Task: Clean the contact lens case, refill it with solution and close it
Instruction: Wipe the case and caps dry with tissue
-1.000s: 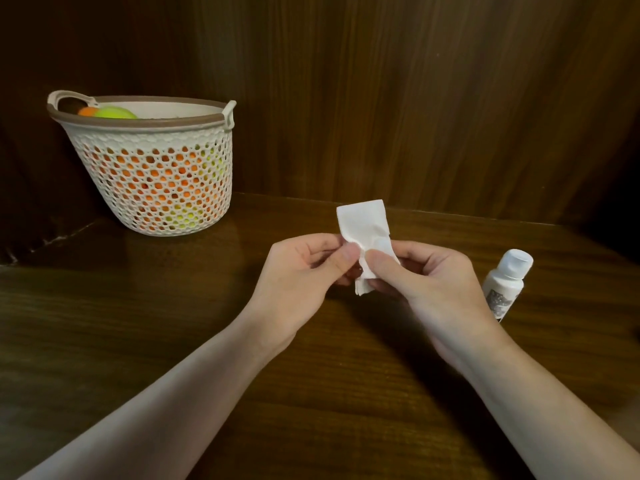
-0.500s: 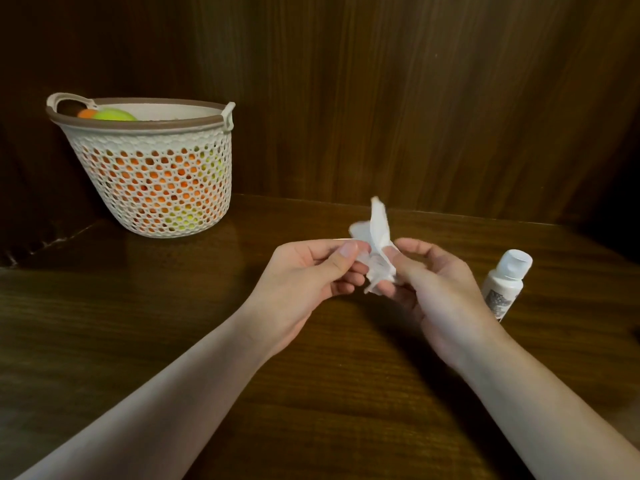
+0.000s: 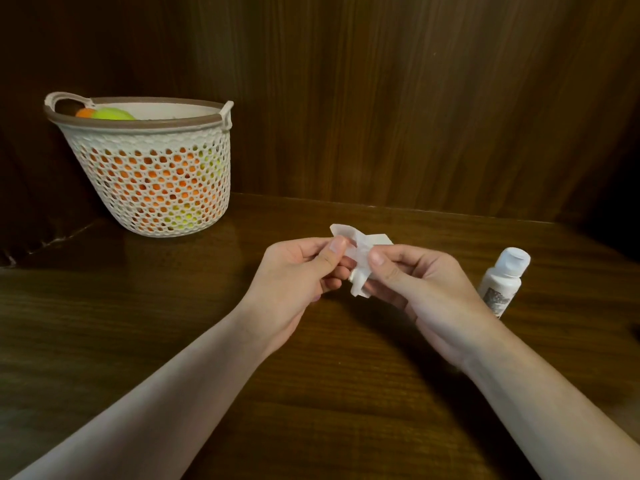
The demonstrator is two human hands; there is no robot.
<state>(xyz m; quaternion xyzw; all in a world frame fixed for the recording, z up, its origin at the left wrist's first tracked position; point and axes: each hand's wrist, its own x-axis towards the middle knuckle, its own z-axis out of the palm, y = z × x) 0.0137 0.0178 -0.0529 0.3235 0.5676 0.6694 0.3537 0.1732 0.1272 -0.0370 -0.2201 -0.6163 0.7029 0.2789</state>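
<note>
A thin, crumpled white tissue (image 3: 360, 258) sits between both hands above the middle of the table (image 3: 173, 341), its soft folds sticking up past the fingers and a small tail hanging below. The left hand (image 3: 294, 282) pinches it with thumb against curled fingers; the right hand (image 3: 422, 292) grips it the same way from the other side. The lens case cannot be seen (it may be wrapped inside the tissue, but that cannot be told). Just right of the right hand stands a small white plastic bottle (image 3: 502, 282), smooth, rounded, with a capped top and a printed label. At the far left is a white basket (image 3: 152, 174) of perforated plastic with a brown rim, holding orange and yellow-green balls (image 3: 110, 114). The table is dark glossy wood with streaked grain, backed by dark wood panelling (image 3: 381, 98).
</note>
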